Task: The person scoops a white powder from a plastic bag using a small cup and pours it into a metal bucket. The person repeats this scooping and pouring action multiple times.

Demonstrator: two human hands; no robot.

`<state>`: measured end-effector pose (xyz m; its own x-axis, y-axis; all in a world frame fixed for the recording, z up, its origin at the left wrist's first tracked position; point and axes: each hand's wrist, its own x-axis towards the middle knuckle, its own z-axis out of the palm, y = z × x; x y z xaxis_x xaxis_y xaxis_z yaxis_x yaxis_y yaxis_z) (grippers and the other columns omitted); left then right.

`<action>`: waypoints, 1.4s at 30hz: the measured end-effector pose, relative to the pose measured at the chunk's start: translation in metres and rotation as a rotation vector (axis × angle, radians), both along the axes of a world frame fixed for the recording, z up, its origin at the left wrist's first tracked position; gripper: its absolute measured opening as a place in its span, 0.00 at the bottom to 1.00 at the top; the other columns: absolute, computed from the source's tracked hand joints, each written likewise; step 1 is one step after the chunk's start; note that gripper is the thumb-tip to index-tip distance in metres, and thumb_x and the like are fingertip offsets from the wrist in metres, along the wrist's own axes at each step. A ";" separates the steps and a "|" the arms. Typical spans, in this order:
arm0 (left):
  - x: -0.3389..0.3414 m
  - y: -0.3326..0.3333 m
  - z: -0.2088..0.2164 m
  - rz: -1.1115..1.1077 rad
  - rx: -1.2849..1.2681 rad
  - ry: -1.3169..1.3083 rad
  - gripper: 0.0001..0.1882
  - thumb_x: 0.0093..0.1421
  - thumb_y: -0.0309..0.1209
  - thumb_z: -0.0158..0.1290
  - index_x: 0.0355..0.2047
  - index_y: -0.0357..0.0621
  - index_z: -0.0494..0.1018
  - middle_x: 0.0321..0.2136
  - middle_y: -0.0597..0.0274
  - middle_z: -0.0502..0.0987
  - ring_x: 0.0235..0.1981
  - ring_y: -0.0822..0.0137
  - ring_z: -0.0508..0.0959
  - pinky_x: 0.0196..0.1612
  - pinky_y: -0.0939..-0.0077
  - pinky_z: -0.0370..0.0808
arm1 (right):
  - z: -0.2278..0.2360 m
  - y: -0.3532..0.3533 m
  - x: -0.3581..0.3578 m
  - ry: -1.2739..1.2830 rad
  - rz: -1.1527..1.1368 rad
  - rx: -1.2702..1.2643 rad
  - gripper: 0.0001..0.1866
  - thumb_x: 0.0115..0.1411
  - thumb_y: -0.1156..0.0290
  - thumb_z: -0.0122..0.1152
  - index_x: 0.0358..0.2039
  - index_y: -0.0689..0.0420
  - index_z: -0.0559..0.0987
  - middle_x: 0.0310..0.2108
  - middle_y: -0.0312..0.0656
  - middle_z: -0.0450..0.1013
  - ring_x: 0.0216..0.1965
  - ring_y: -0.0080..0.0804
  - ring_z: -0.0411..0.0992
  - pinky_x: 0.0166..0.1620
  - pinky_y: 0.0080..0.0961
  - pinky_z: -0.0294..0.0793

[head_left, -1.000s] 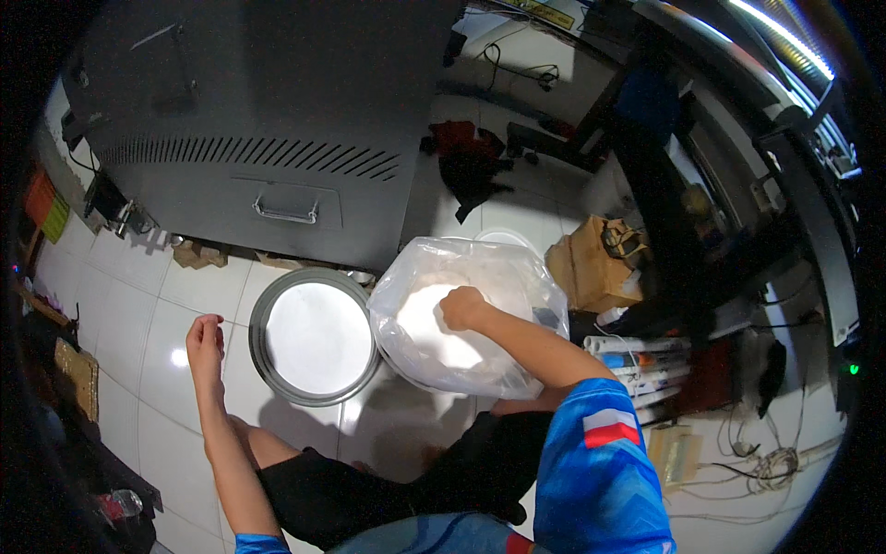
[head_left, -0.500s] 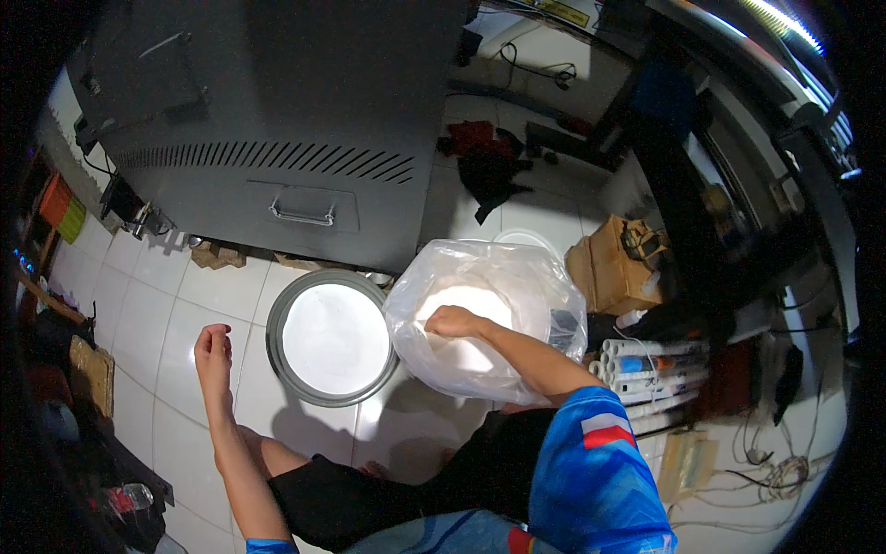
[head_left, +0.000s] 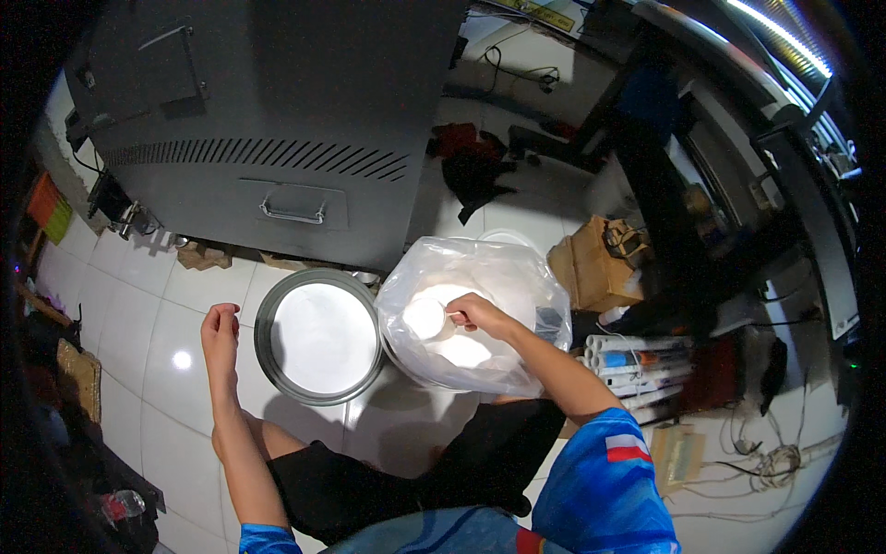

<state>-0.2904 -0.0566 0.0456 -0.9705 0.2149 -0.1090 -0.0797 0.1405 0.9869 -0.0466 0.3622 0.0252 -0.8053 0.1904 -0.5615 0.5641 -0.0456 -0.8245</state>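
My right hand [head_left: 475, 312] is closed on the handle of a white cup [head_left: 425, 319], which looks full of white powder. The cup is inside the mouth of a large clear plastic bag [head_left: 411, 268] with bright white powder [head_left: 464, 351] in it. Left of the bag, and close against it, stands a round grey tub [head_left: 264, 337] holding a smooth white layer [head_left: 328, 337]. Raised over the floor beyond the tub's left side, my left hand [head_left: 221, 328] has its fingers loosely curled, with nothing visible in them.
A grey metal cabinet [head_left: 231, 203] with vents and a handle stands just behind the tub. To the right are a cardboard box [head_left: 598, 268] and a stack of white tubes [head_left: 637, 365]. Tangled cables [head_left: 775, 466] lie on the tiled floor [head_left: 175, 406] at lower right.
My right hand has come up within the bag, and the full white cup now shows in it. My left hand's fingers have curled in more. The whole view has shifted slightly.
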 end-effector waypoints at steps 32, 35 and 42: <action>-0.006 0.002 -0.004 0.044 0.017 0.070 0.09 0.64 0.31 0.49 0.34 0.41 0.77 0.22 0.71 0.70 0.25 0.79 0.66 0.30 0.82 0.63 | 0.182 -0.070 0.007 0.402 -0.440 -0.149 0.16 0.66 0.64 0.51 0.20 0.48 0.62 0.18 0.25 0.54 0.19 0.15 0.51 0.22 0.19 0.49; -0.006 -0.002 -0.006 0.058 0.035 0.066 0.09 0.64 0.31 0.49 0.34 0.40 0.78 0.22 0.71 0.70 0.25 0.79 0.66 0.30 0.82 0.64 | 0.188 -0.093 -0.012 0.432 -0.383 -0.193 0.17 0.67 0.64 0.51 0.20 0.48 0.62 0.18 0.25 0.54 0.19 0.15 0.51 0.22 0.19 0.49; 0.003 -0.020 -0.003 0.117 0.088 0.052 0.09 0.64 0.31 0.51 0.33 0.39 0.77 0.20 0.72 0.70 0.24 0.79 0.66 0.29 0.82 0.63 | 0.166 -0.169 -0.046 0.350 -0.301 -0.301 0.19 0.69 0.61 0.50 0.21 0.49 0.62 0.18 0.26 0.55 0.19 0.15 0.50 0.22 0.18 0.48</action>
